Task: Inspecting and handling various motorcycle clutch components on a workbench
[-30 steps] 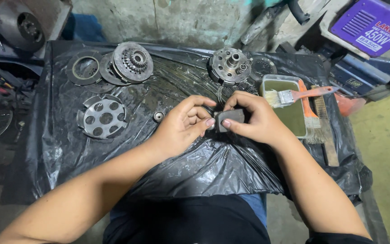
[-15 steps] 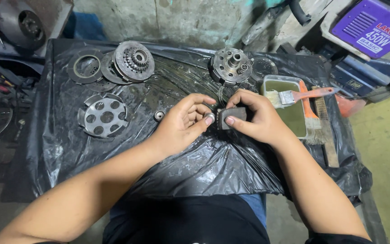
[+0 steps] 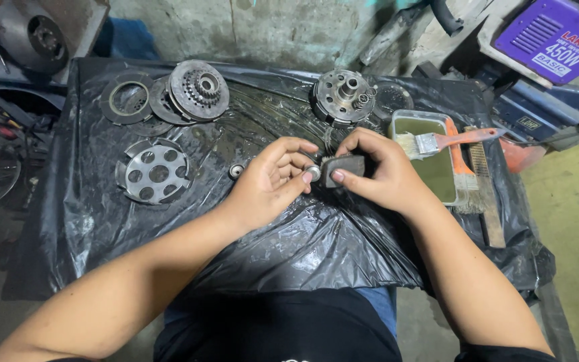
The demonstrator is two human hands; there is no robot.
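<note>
Left hand (image 3: pixel 273 179): curling in from 7 o'clock, palm turned right, fingers pinching a small silver roller (image 3: pixel 313 173) at its tips, likely so it can be lined up against the block.
Right hand (image 3: pixel 376 173): coming in from 5 o'clock, thumb below and fingers arching over a dark block (image 3: pixel 342 167), pinching it steady just above the surface.
Block: sitting at the centre, between both hands, touching the roller at its 9 o'clock side.
Surface (image 3: pixel 289 248): lying under black plastic sheet, probably to catch grease.
Loose roller (image 3: pixel 237 170): resting at 9 o'clock of the left hand, near.
Holed plate (image 3: pixel 153 171): lying at 9 o'clock, well apart.
Geared hub (image 3: pixel 199 89): sitting at 11 o'clock on stacked rings.
Round hub (image 3: pixel 343 98): sitting at 12 o'clock.
Tray (image 3: pixel 452 188): standing at 3 o'clock, a brush (image 3: pixel 447 141) lying across its rim, kept within reach.
</note>
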